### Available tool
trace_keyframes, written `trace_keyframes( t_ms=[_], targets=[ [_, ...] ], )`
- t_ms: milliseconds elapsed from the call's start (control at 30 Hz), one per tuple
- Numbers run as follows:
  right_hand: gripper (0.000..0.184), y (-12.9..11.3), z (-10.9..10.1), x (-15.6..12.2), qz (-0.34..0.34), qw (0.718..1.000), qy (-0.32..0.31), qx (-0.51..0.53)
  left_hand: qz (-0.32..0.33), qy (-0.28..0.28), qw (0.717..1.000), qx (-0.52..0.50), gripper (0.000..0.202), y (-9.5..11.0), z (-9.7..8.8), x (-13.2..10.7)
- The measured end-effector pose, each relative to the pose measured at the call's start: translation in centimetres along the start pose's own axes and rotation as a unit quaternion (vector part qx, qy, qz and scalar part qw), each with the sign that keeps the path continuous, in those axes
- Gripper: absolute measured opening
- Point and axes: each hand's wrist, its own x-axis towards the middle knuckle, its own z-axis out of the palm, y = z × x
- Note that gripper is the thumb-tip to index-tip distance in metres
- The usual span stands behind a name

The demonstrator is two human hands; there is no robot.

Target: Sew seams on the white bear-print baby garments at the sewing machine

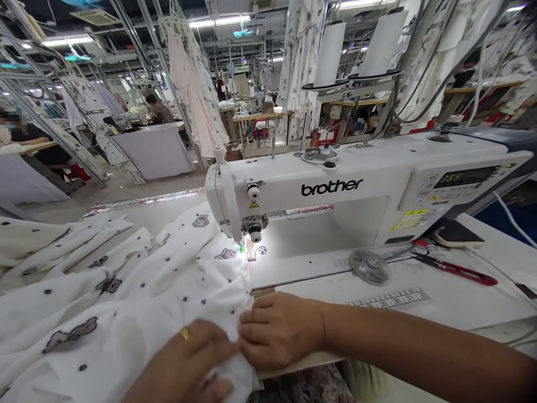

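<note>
White fabric (126, 291) printed with small grey animals and dots lies bunched across the sewing table, its edge reaching the needle and presser foot (250, 250) of a white sewing machine (335, 190). My left hand (188, 364), a gold ring on one finger, pinches the fabric's near edge at the table front. My right hand (279, 330) is curled with its fingertips pressing the same gathered edge, right next to the left hand. Both hands sit a short way in front of the needle.
Red-handled snips (457, 270) and a round metal disc (370, 266) lie on the table right of the needle, beside a printed ruler strip (392, 298). Two large thread cones (356, 47) stand behind the machine. Hanging garments, racks and other workers' stations fill the background.
</note>
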Motion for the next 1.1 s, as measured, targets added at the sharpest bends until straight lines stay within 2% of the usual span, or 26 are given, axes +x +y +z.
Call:
trace_keyframes(
  t_ms=[33,100,200,233,300,367,433,567,667,700,767,833,900,967,1100],
  targets=[
    [0.018,0.1,-0.2,0.0,0.003,1.0,0.005,-0.004,-0.028,-0.004,1.0,-0.001,0.026,-0.5,-0.7,0.9],
    [0.016,0.2,-0.8,0.0,0.007,0.999,0.037,-0.02,-0.139,-0.013,0.99,0.02,0.033,-1.4,-1.2,2.9],
    [0.014,0.4,-1.7,-0.2,0.015,0.994,0.092,-0.048,-0.322,-0.066,0.941,0.077,0.037,-2.9,0.2,5.6],
    [0.015,0.4,-1.8,-0.3,0.017,0.995,0.09,-0.049,-0.359,-0.08,0.924,0.1,0.035,-3.3,0.9,6.3],
    [0.016,0.4,-1.7,-0.6,0.021,0.998,0.045,-0.028,-0.386,-0.097,0.908,0.135,0.025,-4.0,2.1,7.1],
    [0.017,0.4,-1.4,-0.9,0.026,0.999,-0.022,0.017,-0.37,-0.105,0.911,0.146,0.016,-4.4,2.5,7.2],
    [0.018,0.6,-1.2,-1.1,0.031,0.996,-0.062,0.052,-0.358,-0.099,0.915,0.155,0.018,-4.7,2.1,6.9],
    [0.019,0.9,-1.5,-1.2,0.048,0.995,-0.059,0.063,-0.345,-0.063,0.917,0.192,0.02,-5.2,0.8,6.0],
    [0.014,0.9,-1.6,-1.2,0.076,0.988,-0.096,0.097,-0.311,-0.09,0.914,0.242,0.019,-5.5,1.3,5.6],
    [0.013,0.9,-1.5,-1.2,0.086,0.983,-0.116,0.112,-0.281,-0.088,0.918,0.267,0.017,-5.6,1.6,5.6],
    [0.012,0.9,-1.3,-1.3,0.105,0.975,-0.141,0.134,-0.176,-0.052,0.933,0.308,0.02,-5.9,2.2,5.6],
    [0.011,0.9,-1.2,-1.4,0.112,0.973,-0.146,0.141,-0.048,-0.008,0.947,0.318,0.034,-6.3,2.4,5.6],
    [0.011,0.9,-1.1,-1.4,0.104,0.974,-0.142,0.139,0.036,-0.005,0.955,0.294,0.044,-6.6,2.5,5.6],
    [0.013,0.9,-1.1,-1.5,0.094,0.977,-0.138,0.135,0.063,-0.027,0.963,0.26,0.05,-6.9,2.5,5.5],
    [0.015,0.7,-1.1,-1.5,0.088,0.978,-0.128,0.139,0.034,-0.047,0.974,0.218,0.06,-7.3,3.0,5.0]
  ],
)
